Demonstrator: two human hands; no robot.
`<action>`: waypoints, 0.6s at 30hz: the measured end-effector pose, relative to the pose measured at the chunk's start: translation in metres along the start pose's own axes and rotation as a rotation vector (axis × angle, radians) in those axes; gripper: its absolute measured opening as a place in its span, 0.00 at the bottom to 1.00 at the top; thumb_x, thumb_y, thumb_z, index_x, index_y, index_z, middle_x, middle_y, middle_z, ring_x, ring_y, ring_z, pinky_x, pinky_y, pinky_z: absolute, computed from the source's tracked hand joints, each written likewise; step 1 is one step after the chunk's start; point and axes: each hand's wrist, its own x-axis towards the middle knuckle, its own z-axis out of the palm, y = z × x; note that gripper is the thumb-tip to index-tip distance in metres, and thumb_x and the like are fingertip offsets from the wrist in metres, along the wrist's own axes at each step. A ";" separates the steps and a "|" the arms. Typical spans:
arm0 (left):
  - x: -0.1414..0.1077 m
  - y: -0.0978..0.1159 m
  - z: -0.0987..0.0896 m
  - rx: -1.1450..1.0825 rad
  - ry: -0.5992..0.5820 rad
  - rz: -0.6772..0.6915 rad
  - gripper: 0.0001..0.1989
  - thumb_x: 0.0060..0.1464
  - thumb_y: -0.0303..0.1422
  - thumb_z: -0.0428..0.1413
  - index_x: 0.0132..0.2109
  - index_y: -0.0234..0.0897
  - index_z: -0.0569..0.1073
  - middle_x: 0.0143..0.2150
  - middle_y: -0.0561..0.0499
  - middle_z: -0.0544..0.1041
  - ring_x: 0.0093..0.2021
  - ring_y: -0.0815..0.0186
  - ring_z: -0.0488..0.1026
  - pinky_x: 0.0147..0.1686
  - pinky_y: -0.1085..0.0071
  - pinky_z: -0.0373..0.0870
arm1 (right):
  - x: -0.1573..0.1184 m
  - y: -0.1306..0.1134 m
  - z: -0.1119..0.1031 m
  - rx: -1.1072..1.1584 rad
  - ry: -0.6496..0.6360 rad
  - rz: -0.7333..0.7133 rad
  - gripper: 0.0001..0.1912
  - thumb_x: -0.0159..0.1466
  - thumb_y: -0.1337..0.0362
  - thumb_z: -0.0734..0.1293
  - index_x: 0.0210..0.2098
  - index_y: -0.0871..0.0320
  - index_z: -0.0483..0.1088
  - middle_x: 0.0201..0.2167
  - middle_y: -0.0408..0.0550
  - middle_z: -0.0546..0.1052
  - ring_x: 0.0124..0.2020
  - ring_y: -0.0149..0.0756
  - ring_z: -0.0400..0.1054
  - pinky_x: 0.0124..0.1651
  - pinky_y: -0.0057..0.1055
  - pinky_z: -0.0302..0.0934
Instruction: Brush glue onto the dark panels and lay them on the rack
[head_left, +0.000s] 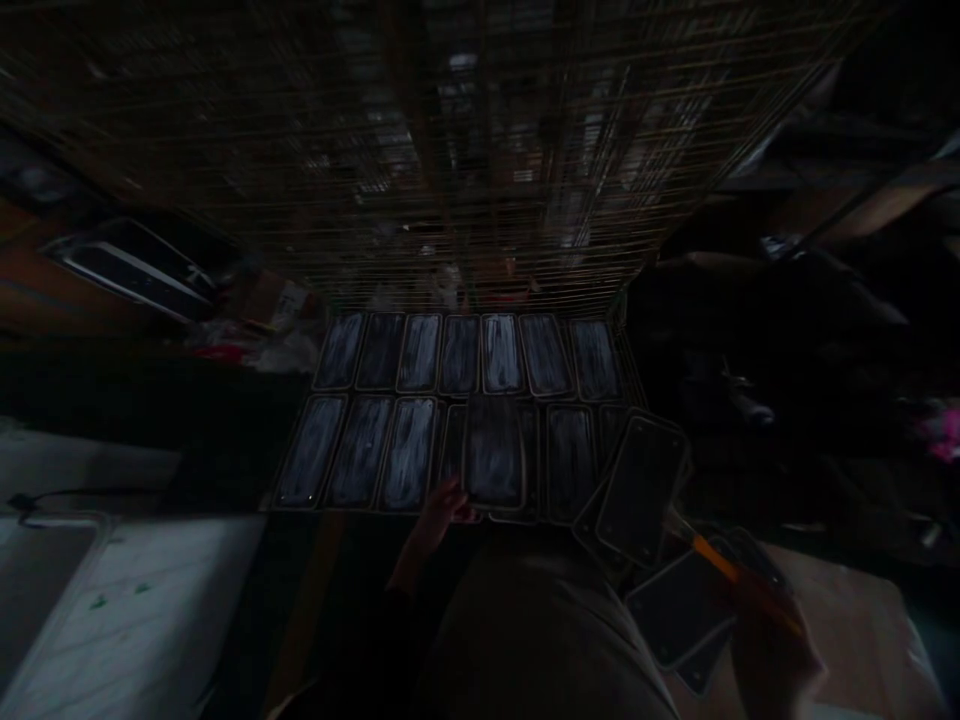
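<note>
Panel (pixel 493 460) pinched in my left hand (pixel 448 503) over panel rows (pixel 409 455); right hand (pixel 772 640) grips brush (pixel 714 558); wire mesh (pixel 525 200) dim beyond.

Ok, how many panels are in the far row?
7, side by side, from the left: first panel, second panel, third panel, fourth panel, fifth panel, sixth panel, and seventh panel at the right end. Any stacked beneath would be hidden.

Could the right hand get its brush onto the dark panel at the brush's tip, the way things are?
Probably yes. The right hand holds the brush with its tip at the panel's right edge, and nothing seems to cover the panel's face, though the picture is very dark.
</note>
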 end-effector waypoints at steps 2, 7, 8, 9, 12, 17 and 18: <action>0.001 -0.017 -0.029 0.021 0.119 -0.034 0.23 0.47 0.39 0.62 0.48 0.34 0.70 0.26 0.53 0.74 0.24 0.68 0.72 0.27 0.71 0.70 | -0.003 0.000 0.004 -0.001 -0.024 -0.010 0.29 0.58 0.40 0.65 0.42 0.60 0.74 0.30 0.51 0.76 0.31 0.49 0.72 0.30 0.38 0.63; 0.001 -0.051 -0.066 0.028 0.281 -0.148 0.29 0.43 0.37 0.63 0.53 0.33 0.68 0.25 0.56 0.73 0.23 0.69 0.73 0.27 0.72 0.72 | -0.012 0.000 0.011 -0.060 -0.032 -0.068 0.29 0.57 0.41 0.65 0.41 0.61 0.75 0.30 0.52 0.77 0.29 0.46 0.72 0.26 0.34 0.60; 0.000 -0.054 -0.069 0.023 0.311 -0.176 0.30 0.43 0.36 0.63 0.54 0.33 0.67 0.25 0.56 0.73 0.23 0.69 0.73 0.27 0.72 0.72 | -0.014 -0.002 0.013 -0.071 -0.036 -0.058 0.29 0.57 0.41 0.65 0.41 0.60 0.75 0.30 0.52 0.77 0.29 0.45 0.72 0.26 0.33 0.60; 0.000 -0.056 -0.070 0.026 0.331 -0.203 0.30 0.43 0.35 0.63 0.54 0.32 0.67 0.25 0.56 0.73 0.23 0.69 0.73 0.27 0.71 0.73 | -0.017 -0.005 0.014 -0.083 -0.040 -0.043 0.29 0.57 0.40 0.64 0.41 0.60 0.75 0.29 0.51 0.77 0.29 0.45 0.72 0.26 0.33 0.60; 0.001 -0.056 -0.070 0.067 0.368 -0.254 0.27 0.44 0.32 0.63 0.53 0.33 0.68 0.24 0.58 0.72 0.22 0.71 0.72 0.26 0.73 0.72 | -0.022 -0.017 0.019 -0.087 -0.039 -0.007 0.29 0.57 0.39 0.63 0.40 0.60 0.75 0.28 0.52 0.77 0.29 0.45 0.72 0.26 0.32 0.60; 0.004 -0.050 -0.072 0.098 0.468 -0.287 0.18 0.43 0.29 0.64 0.43 0.34 0.70 0.22 0.59 0.69 0.19 0.72 0.70 0.24 0.74 0.71 | -0.029 -0.029 0.023 -0.068 -0.060 0.026 0.32 0.56 0.37 0.63 0.40 0.60 0.74 0.28 0.52 0.77 0.28 0.44 0.72 0.25 0.31 0.60; 0.004 -0.048 -0.071 0.103 0.485 -0.283 0.17 0.42 0.29 0.65 0.41 0.34 0.70 0.23 0.60 0.69 0.19 0.72 0.70 0.24 0.74 0.71 | -0.030 -0.030 0.023 -0.092 -0.058 0.037 0.33 0.55 0.36 0.63 0.40 0.60 0.74 0.27 0.52 0.77 0.27 0.44 0.72 0.24 0.30 0.60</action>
